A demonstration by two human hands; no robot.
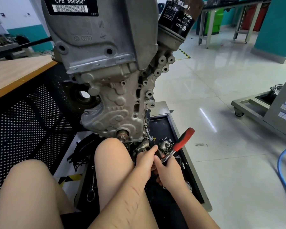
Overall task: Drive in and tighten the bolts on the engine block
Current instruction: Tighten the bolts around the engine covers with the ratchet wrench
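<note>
A grey engine block (109, 90) hangs on a stand in front of me, with a black oil filter (180, 15) at its upper right. A ratchet with a red and black handle (182, 141) points up to the right. Its extension bar (149, 134) runs up to a bolt on the block's lower right edge. My left hand (144, 161) grips the extension bar just below the block. My right hand (169, 171) curls around the ratchet's metal shank near its head. My knees are in the foreground.
A black tray (185, 162) under the block holds loose metal parts (165, 144) and wrenches. A wooden bench (15, 75) with a perforated black panel stands left. A blue hose (282, 171) lies on the tiled floor at right, near a wheeled grey stand (257, 111).
</note>
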